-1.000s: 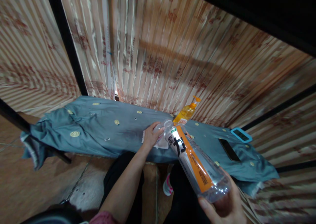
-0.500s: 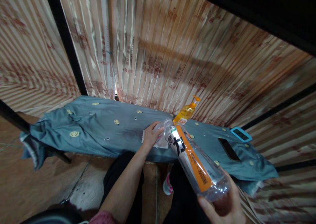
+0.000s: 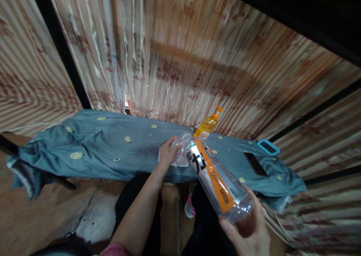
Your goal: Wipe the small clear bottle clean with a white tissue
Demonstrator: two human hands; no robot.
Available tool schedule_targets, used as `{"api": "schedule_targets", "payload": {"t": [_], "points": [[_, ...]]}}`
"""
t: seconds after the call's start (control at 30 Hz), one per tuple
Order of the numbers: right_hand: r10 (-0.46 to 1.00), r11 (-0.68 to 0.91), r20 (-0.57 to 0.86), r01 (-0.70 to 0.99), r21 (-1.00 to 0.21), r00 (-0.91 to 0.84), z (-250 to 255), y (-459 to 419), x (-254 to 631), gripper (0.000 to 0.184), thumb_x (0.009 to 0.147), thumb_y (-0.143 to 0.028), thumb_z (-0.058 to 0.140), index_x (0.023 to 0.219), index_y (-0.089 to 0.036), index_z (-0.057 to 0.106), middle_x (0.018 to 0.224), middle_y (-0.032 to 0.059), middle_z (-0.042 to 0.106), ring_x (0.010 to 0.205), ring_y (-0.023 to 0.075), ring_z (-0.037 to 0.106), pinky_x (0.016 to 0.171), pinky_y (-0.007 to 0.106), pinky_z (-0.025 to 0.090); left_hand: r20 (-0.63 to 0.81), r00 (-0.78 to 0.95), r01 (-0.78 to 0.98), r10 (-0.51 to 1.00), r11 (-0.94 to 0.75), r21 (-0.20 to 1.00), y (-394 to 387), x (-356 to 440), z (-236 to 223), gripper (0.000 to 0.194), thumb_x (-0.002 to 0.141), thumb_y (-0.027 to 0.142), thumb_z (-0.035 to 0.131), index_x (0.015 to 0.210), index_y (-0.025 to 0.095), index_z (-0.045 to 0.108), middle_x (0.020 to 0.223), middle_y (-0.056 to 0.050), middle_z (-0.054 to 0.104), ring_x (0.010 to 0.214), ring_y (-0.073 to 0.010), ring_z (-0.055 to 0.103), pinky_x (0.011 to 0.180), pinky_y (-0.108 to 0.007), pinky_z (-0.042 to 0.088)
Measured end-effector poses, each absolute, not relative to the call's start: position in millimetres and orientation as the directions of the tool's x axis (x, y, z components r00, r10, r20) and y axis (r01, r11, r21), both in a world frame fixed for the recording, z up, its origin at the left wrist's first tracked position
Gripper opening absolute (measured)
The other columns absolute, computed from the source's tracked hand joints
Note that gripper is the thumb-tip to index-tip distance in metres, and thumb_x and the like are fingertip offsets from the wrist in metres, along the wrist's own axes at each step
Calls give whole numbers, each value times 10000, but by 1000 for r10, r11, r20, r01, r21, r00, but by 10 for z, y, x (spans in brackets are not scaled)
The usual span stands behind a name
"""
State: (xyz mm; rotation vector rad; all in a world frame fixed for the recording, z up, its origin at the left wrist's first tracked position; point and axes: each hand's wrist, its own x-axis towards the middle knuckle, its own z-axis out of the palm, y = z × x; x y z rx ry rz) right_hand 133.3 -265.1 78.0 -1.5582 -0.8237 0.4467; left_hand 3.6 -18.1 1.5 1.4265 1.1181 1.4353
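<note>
My right hand (image 3: 249,231) grips the base of a large clear plastic bottle (image 3: 216,179) with an orange and silver label. The bottle is tilted, its neck pointing up and left towards my left hand (image 3: 167,153). In the fingers of that hand is a small clear container (image 3: 176,143), right at the big bottle's mouth; whether the two touch, I cannot tell. Under my left hand a whitish packet or sheet (image 3: 182,162) lies on the cloth, partly covered. Behind the bottle's neck stands a yellow pump bottle (image 3: 207,126) with an orange pump top.
A grey-blue cloth (image 3: 98,150) with pineapple prints covers the low bench. To the right lie a dark phone (image 3: 255,163) and a blue-framed device (image 3: 268,147). Striped curtains (image 3: 169,52) hang behind, with a black post (image 3: 60,49) at the left.
The view has shifted a little, so the bench and the things on it appear farther left. Both hands keep their holds, and the big bottle stays tilted about the same.
</note>
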Motion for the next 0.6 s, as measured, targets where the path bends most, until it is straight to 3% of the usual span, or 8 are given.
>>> {"api": "schedule_targets", "payload": {"t": [0.3, 0.6], "points": [[723, 19, 165, 220, -975, 671, 778, -2648, 1330, 1004, 630, -472, 880, 1473, -184, 417, 1370, 168, 621, 1205, 349, 640, 932, 385, 526, 266, -28, 63, 964, -264, 962, -162, 53, 23, 314, 791, 405, 686, 1007, 187, 752, 974, -60, 789, 925, -246, 714, 890, -343, 540], [718, 31, 190, 241, -970, 670, 777, -2657, 1324, 975, 638, -497, 880, 1451, -189, 437, 1318, 154, 661, 1168, 336, 662, 883, 371, 538, 274, -35, 43, 961, -272, 961, -147, 65, -20, 323, 790, 412, 696, 1018, 191, 755, 1022, -65, 789, 964, -247, 713, 938, -353, 535]]}}
